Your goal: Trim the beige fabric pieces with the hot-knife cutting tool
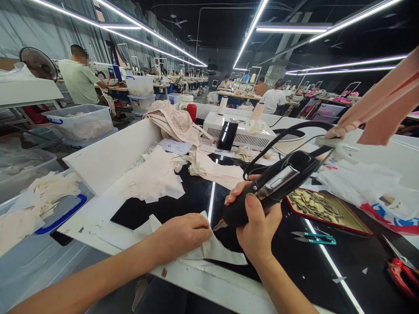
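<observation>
A black handheld tool (pixel 273 185) with a cable is gripped by my right hand (pixel 258 218), its fingers wrapped round the body and the thumb on top. My left hand (pixel 185 235) rests at the front edge of the black glossy surface, fingers bent together on a cream fabric piece (pixel 222 253); whether it pinches the cloth is hidden. The tool's rounded lower end is just right of that hand, above the cloth. Cream cut pieces (pixel 153 176) lie in a loose pile behind my left hand, and a further strip stack (pixel 219 172) lies behind the tool.
Teal snips (pixel 316 238), red-handled scissors (pixel 402 270) and a tray of seeds (pixel 327 211) lie right. Behind stand a phone (pixel 227 135), a white box (pixel 240 128) and a red spool (pixel 192 112). Peach strips (pixel 376 104) hang upper right. A person (pixel 78 78) sits at left.
</observation>
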Available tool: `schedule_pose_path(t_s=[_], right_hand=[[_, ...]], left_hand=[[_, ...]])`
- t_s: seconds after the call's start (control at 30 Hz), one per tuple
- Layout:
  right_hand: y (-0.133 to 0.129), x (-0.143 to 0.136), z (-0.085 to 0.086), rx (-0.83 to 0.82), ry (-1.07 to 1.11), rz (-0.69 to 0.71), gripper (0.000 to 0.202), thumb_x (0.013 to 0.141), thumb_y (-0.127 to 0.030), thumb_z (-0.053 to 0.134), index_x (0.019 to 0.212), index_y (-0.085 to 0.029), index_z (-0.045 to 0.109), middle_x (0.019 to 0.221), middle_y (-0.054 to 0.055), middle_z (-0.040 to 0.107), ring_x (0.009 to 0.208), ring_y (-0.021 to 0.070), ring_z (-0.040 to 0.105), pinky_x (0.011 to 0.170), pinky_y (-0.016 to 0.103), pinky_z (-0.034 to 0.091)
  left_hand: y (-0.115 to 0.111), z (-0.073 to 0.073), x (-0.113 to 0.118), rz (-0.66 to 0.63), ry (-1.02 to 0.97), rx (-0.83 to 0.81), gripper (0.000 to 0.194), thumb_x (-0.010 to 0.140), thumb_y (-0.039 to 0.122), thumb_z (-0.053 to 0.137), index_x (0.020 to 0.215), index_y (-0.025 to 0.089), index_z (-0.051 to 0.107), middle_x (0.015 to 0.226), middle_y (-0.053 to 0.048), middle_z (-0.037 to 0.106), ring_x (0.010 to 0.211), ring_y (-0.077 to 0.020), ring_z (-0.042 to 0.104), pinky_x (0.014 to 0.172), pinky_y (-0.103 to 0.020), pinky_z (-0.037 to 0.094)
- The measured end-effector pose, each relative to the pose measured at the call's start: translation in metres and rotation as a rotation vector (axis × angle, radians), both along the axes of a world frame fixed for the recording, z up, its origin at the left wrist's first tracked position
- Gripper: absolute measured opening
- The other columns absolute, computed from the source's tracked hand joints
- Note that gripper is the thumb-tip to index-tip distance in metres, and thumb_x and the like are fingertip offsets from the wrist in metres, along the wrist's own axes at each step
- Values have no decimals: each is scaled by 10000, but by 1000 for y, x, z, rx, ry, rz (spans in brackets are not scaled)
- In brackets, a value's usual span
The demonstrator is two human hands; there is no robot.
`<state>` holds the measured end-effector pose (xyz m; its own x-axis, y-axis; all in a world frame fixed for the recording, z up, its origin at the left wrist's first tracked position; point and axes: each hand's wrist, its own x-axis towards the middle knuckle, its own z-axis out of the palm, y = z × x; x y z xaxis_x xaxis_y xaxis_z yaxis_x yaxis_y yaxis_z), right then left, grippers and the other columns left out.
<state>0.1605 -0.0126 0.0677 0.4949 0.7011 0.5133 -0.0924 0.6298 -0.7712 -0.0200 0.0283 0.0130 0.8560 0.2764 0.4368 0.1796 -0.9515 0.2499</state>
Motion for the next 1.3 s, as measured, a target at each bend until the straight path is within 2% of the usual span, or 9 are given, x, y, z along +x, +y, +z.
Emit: schedule_pose_path(t_s=[0.3, 0.6, 0.8, 0.93, 1.03, 1.3], right_hand=[[-5, -2, 0, -17, -2, 11, 299, 911, -372, 765, 1125, -252, 595, 805, -37, 657, 650, 147, 616, 633, 312, 535], [-13, -3, 0, 4, 31, 20, 309, 900, -356, 781, 1139, -257, 613, 814, -33, 671, 638, 134, 623, 626, 296, 556], [-21, 4, 9, -17, 42, -11, 306, 881, -349, 787, 1122, -252, 625, 793, -32, 670, 630, 138, 621, 612, 295, 560], [-36, 15, 15, 2, 52, -48, 308, 855, -343, 799, 1102, -245, 643, 777, -27, 667, 617, 138, 618, 583, 283, 557], [-46, 21, 14, -20, 40, -57, 308, 857, -347, 803, 1100, -249, 641, 781, -24, 665, 616, 141, 622, 579, 290, 562], [-57, 26, 5, -37, -8, -75, 344, 871, -394, 820, 1129, -261, 637, 806, -21, 671, 633, 154, 634, 598, 312, 557]], left_hand=[[-1, -1, -4, 12, 45, 54, 185, 1090, 158, 514, 1135, 171, 693, 1183, -73, 680, 1033, -185, 678, 855, -263, 573], [-2, 1, -5, 7, 72, -20, 175, 1092, 162, 513, 1142, 170, 680, 1185, -72, 667, 1036, -188, 668, 878, -271, 563], [1, 0, -4, -2, 25, -37, 183, 1097, 171, 508, 1109, 157, 690, 1144, -71, 687, 1022, -188, 679, 887, -284, 589], [-7, 6, 2, -24, -62, -3, 201, 1104, 159, 484, 1089, 136, 683, 1101, -80, 699, 1004, -174, 683, 904, -279, 599], [-17, 10, 10, -25, -104, -5, 188, 1093, 140, 497, 1074, 143, 683, 1062, -70, 707, 963, -167, 682, 872, -272, 603], [-30, 7, 14, 3, -73, -17, 175, 1076, 124, 518, 1013, 141, 680, 955, -57, 689, 900, -186, 661, 805, -299, 594]])
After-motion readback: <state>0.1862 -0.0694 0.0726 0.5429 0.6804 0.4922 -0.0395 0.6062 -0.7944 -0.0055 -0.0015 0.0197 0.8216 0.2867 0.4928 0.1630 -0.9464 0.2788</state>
